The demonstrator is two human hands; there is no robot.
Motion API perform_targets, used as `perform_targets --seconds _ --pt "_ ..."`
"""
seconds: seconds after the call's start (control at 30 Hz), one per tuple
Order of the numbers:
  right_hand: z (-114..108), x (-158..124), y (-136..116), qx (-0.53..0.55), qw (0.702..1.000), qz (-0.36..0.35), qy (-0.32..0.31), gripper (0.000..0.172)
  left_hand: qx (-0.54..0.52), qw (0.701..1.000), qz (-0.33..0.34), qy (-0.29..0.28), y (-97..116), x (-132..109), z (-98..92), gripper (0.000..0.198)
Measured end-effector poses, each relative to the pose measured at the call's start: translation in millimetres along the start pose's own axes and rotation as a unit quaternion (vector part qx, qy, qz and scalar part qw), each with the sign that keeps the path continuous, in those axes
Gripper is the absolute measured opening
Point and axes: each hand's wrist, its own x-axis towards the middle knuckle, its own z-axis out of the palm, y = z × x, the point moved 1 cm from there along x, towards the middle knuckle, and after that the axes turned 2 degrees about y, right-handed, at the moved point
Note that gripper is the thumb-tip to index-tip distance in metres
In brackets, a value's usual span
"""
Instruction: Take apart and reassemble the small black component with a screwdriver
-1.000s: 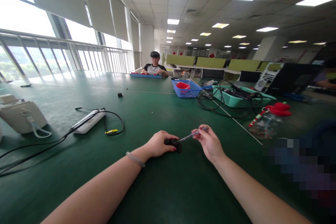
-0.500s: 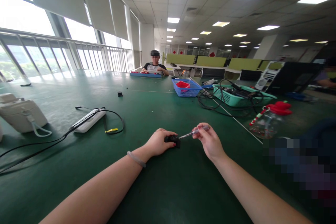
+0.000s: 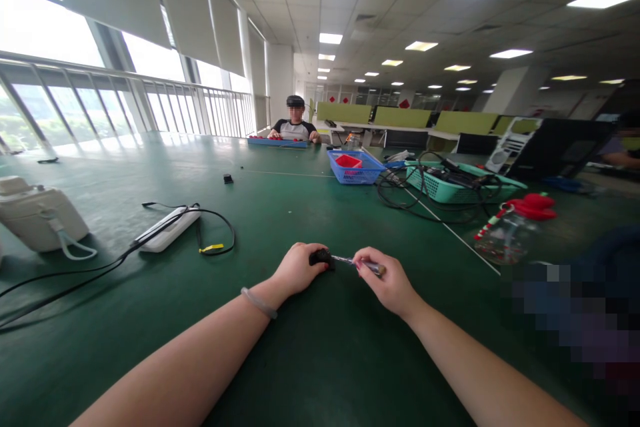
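Observation:
My left hand [image 3: 296, 268] is closed round a small black part [image 3: 320, 256] and holds it just above the green table [image 3: 280, 347]. My right hand [image 3: 385, 283] pinches a thin screwdriver [image 3: 361, 263] with a clear handle. The tool lies almost level, and its metal tip touches the right side of the black part. A grey band sits on my left wrist. The two hands are close together near the middle of the table's front.
A white power strip [image 3: 167, 229] with black cable lies left of my hands, a cream appliance [image 3: 37, 213] further left. A blue basket [image 3: 356, 168], a teal basket [image 3: 450, 185] of cables and a red-lidded jar [image 3: 510, 230] stand on the right. A person [image 3: 295, 121] sits at the far end.
My right hand dropped lower and closer to my left hand, swinging the screwdriver from a raised slant to nearly level. My left hand lifted the black part slightly.

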Motion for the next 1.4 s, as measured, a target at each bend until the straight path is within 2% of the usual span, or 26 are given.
perform_targets --seconds 0.1,0.23,0.37,0.5,1.03,1.23,1.4 --pt "4.3 -3.6 -10.7 -0.112 0.989 -0.089 -0.029 0.009 0.003 1.000 0.010 0.009 -0.5 0.0 1.0 0.038" --pt "12.6 -7.3 -21.7 -0.229 0.953 -0.189 -0.061 0.012 0.007 1.000 0.021 0.015 -0.4 0.1 1.4 0.037" --pt "17.3 -10.1 -28.1 -0.287 0.916 -0.265 -0.085 0.018 0.008 1.000 0.026 0.013 0.2 0.0 1.4 0.038" --pt "19.6 -11.9 -31.6 -0.312 0.897 -0.305 -0.078 0.019 0.016 0.999 0.027 0.008 1.6 -0.7 1.0 0.039" --pt "33.8 -16.1 -31.8 -0.326 0.886 -0.324 -0.056 0.021 0.022 0.999 0.026 0.009 1.5 -0.7 2.6 0.040" --pt "37.0 -15.2 -29.5 -0.337 0.889 -0.310 -0.028 0.019 0.028 0.999 0.026 0.011 1.9 0.0 3.4 0.039" --pt "44.4 -17.0 -31.1 -0.350 0.885 -0.300 -0.060 0.021 0.030 0.999 0.025 0.013 4.0 -0.2 1.7 0.038"
